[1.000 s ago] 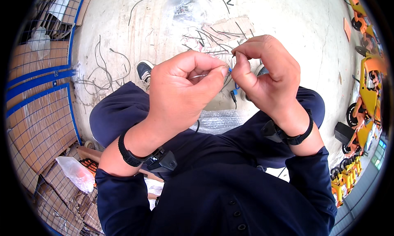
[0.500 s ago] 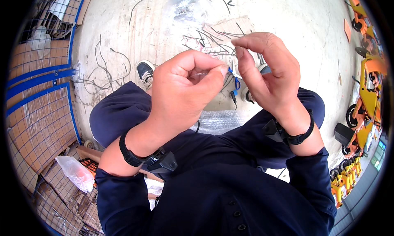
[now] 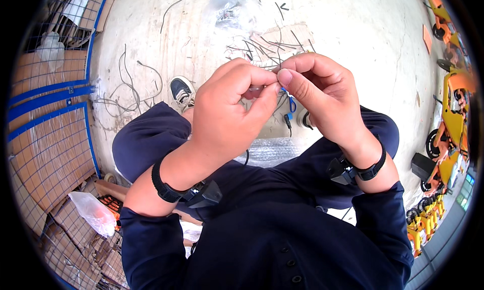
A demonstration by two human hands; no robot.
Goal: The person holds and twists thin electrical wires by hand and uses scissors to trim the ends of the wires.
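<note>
Left hand [image 3: 222, 111] and right hand [image 3: 325, 98], each closed in a pinch, meet at the fingertips — whether they grip anything is hidden. Beyond, dark wires [image 3: 296, 39] lie on and around a cardboard piece [image 3: 286, 36] on the floor [image 3: 353, 27]; a clear plastic bag [image 3: 232, 13] lies farther out.

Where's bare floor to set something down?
Concrete floor between the corrugated cardboard and the yellow-orange wheeled machines. Crowded: black wire pieces on that cardboard, beyond the left hand and right hand; cable tangle left of the left sneaker.
</note>
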